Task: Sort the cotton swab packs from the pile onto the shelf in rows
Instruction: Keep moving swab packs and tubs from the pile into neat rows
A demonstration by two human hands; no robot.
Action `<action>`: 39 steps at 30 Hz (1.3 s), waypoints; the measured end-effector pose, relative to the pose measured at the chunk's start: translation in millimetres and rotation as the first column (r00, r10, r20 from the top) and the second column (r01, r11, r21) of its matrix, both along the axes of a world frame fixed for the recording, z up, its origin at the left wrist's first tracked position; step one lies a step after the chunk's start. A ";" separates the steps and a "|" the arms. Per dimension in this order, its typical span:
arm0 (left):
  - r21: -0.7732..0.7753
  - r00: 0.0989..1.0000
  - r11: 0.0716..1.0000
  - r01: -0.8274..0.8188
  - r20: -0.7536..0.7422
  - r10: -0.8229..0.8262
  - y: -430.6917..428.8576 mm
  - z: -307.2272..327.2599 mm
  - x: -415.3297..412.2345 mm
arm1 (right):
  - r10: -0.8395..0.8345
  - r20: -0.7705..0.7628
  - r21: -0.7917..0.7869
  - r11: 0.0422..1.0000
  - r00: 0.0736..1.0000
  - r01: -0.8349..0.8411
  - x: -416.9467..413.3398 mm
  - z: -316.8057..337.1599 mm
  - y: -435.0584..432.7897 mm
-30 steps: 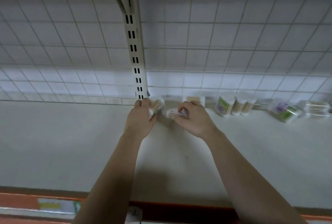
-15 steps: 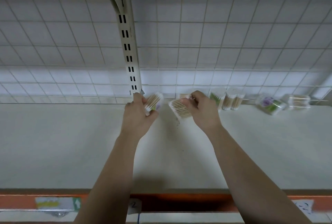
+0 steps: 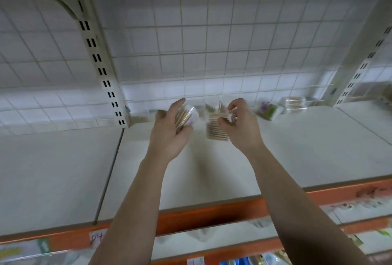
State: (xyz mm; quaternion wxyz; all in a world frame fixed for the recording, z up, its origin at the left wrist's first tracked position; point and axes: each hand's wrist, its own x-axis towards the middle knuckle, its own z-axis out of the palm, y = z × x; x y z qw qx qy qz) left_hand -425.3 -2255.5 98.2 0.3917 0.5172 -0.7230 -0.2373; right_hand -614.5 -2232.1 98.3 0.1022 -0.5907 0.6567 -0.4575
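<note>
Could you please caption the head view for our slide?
Left hand grips a cotton swab pack, right hand a second pack, above the white shelf; two more packs lie at the back.

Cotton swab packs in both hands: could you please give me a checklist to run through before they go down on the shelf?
1. Left hand grip on the left pack: ok, fingers curled round it.
2. Right hand grip on the right pack: ok, pinched near its top.
3. Bare shelf beneath the hands: ok.
4. Neat row to line up with: not ok; the green pack and the clear box at the back lie loose and apart.
5. Labels facing front: cannot tell, both held packs are blurred.
</note>
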 end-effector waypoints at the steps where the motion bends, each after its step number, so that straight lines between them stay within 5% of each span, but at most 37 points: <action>1: 0.011 1.000 1.000 0.012 -0.011 -0.012 3.6 0.7 -10.5 | 0.002 0.011 0.005 1.000 1.000 -0.002 -10.1 2.0 7.1; 5: -0.034 0.995 0.995 0.095 -0.025 -0.096 16.3 0.7 -59.6 | 0.007 0.078 0.062 0.998 0.997 -0.011 -54.9 11.2 38.8; 18: -0.177 0.947 0.930 0.321 0.060 -0.316 100.2 7.2 -275.2 | -0.261 -0.049 0.033 0.964 0.964 0.262 -247.8 12.0 161.9; 24: -0.161 0.886 0.875 0.457 -0.009 -0.464 142.8 5.4 -367.9 | -0.352 -0.068 -0.028 0.936 0.933 0.351 -332.2 8.1 216.0; 35: -0.149 0.841 0.833 0.533 0.200 -0.502 174.8 15.1 -486.2 | -0.513 0.078 0.002 0.857 0.855 0.515 -426.0 10.4 271.0; 39: -0.117 0.819 0.814 0.569 0.173 -0.547 170.3 16.4 -532.3 | -0.532 0.076 0.052 0.847 0.843 0.530 -462.5 9.6 270.7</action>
